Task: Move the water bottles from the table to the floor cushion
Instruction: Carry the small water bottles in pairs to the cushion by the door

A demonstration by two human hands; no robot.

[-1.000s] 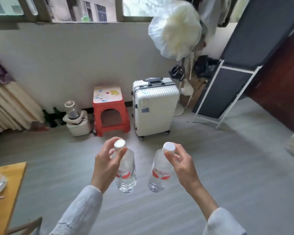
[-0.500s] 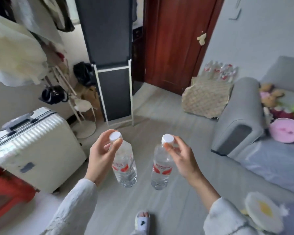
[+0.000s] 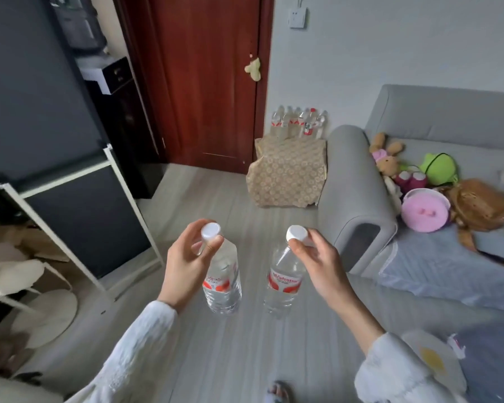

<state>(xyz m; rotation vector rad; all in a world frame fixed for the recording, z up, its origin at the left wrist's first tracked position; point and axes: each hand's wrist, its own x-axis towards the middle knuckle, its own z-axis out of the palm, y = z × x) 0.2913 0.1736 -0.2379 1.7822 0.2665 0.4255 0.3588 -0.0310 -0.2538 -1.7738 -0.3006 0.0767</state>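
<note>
My left hand grips a clear water bottle by its white cap, and it hangs upright over the floor. My right hand holds a second water bottle by its cap in the same way. Both bottles carry red and white labels. Straight ahead, a tan patterned floor cushion lies beside the grey sofa arm. Several more water bottles stand at the cushion's far edge against the wall.
A grey sofa with plush toys fills the right side. A dark board in a white frame leans on the left. A red-brown door stands behind the cushion. Grey floor runs from my feet to the cushion.
The view has swung right, from the suitcase and stool by the window to the door, cushion and sofa. Both hands keep the bottles held by the caps in front of me.
</note>
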